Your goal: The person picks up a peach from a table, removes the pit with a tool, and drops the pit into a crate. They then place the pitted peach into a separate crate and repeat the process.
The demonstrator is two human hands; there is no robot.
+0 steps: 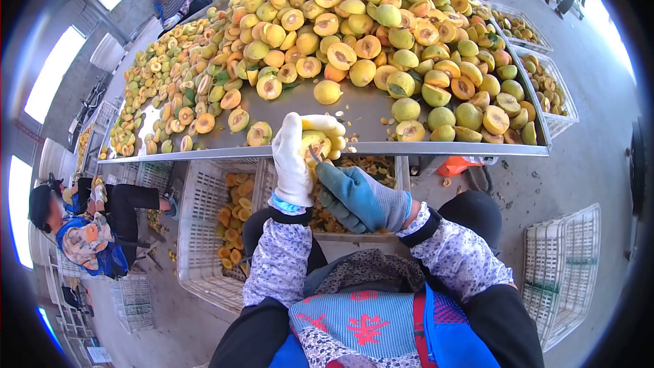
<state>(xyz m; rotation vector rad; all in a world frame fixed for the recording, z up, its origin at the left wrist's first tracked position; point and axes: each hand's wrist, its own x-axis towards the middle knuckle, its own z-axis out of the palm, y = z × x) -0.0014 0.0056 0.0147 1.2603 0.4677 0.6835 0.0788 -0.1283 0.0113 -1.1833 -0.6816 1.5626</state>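
Gloved in white, my left hand (294, 160) is closed round a halved yellow fruit (315, 143) just above the front edge of the metal table (381, 148). My right hand (361, 194), in a blue-grey glove, grips a small tool with a thin curved metal tip (315, 155), which touches the cut face of the fruit. The tool's handle is hidden in my fingers. A big heap of whole and halved fruits (340, 20) lies on the table beyond my hands. Below them, a crate of fruit pieces (402, 180) is partly covered by my hands.
A white crate (197, 232) with halved fruits stands at lower left. Fruit-filled crates (555, 88) stand right of the table, and another crate (562, 276) is at lower right. One person (95, 225) sits at the left, another (174, 0) at the table's far left.
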